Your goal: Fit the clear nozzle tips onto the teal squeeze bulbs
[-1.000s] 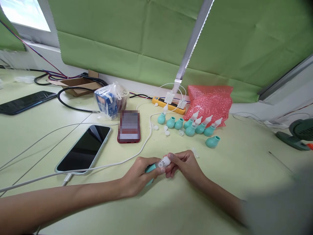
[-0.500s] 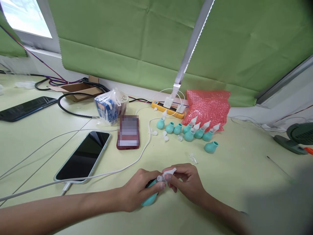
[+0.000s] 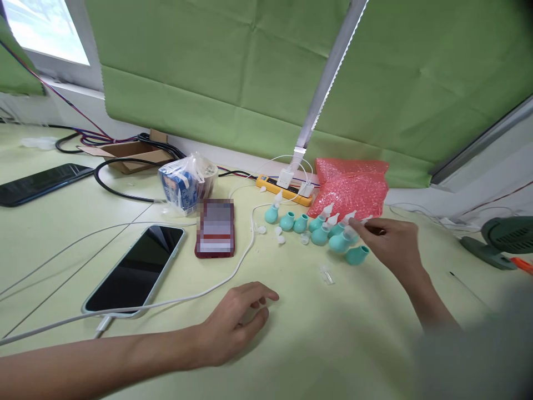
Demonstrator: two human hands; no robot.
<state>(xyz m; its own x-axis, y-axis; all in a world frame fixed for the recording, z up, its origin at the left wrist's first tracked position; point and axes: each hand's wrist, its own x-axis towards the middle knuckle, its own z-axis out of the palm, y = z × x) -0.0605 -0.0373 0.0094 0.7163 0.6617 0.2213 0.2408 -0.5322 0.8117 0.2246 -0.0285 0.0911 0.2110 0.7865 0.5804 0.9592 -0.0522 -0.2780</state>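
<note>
My right hand [image 3: 389, 243] reaches out to the row of teal rubber bulbs [image 3: 291, 221] in front of a pink bubble bag [image 3: 350, 186]. Its fingertips pinch the clear nozzle of one teal bulb [image 3: 339, 243], which is down among the others on the table. One bulb without a nozzle [image 3: 357, 255] lies just below it. My left hand [image 3: 237, 322] rests on the pale green table [image 3: 333, 344], fingers loosely bent, with nothing in it. Small clear caps [image 3: 327, 274] lie between the hands.
A phone with a dark screen [image 3: 135, 269] on a white cable [image 3: 233, 266] and a red phone [image 3: 215, 229] lie to the left. Behind are a wrapped carton [image 3: 185, 180], a yellow power strip [image 3: 283, 189] and a cardboard box [image 3: 125, 150]. A green fan [image 3: 503, 233] stands at right.
Both hands held one bulb near the front and fitted its nozzle. My right hand has since carried it back to the row; my left hand let go and stays on the table.
</note>
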